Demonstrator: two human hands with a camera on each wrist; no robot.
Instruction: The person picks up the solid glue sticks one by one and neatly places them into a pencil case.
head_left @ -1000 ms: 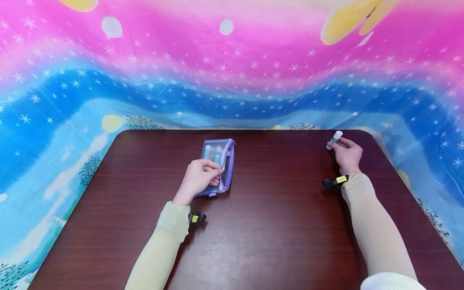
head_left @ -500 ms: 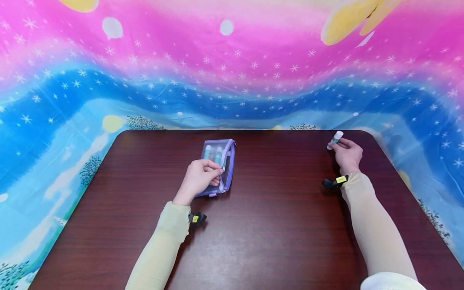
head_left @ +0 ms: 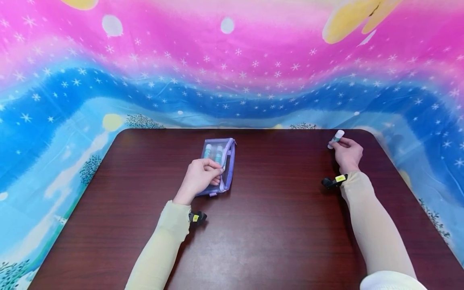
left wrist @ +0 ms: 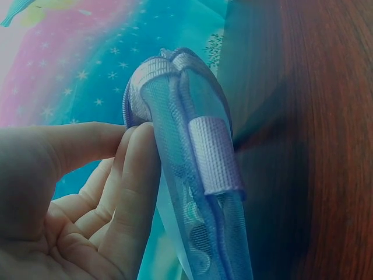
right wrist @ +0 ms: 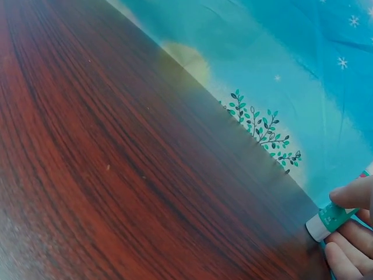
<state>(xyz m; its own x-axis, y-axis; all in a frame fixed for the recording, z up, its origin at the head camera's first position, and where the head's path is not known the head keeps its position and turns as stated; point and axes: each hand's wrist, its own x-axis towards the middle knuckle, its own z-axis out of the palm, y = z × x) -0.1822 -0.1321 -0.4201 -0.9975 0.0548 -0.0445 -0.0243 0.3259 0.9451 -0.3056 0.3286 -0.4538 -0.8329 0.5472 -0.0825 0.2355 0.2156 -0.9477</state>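
Note:
A purple mesh zip pouch (head_left: 232,163) lies at the middle back of the table, with its opening edge parted on the right side. Two glue sticks (head_left: 218,153) show through the mesh. My left hand (head_left: 199,176) pinches the pouch's edge between thumb and fingers. In the left wrist view the pouch (left wrist: 166,116) stands edge-on, with a lilac fabric tab (left wrist: 215,157) on its side. Over at the far right corner, my right hand (head_left: 349,156) holds a white-capped glue stick (head_left: 338,136), tilted. The right wrist view shows the glue stick's white end (right wrist: 317,227) below the thumb.
The dark wooden table (head_left: 275,225) has rounded far corners. A printed pink and blue cloth (head_left: 203,76) hangs behind it and along both sides. A black camera (head_left: 333,182) is strapped on the right wrist, another (head_left: 197,218) on the left.

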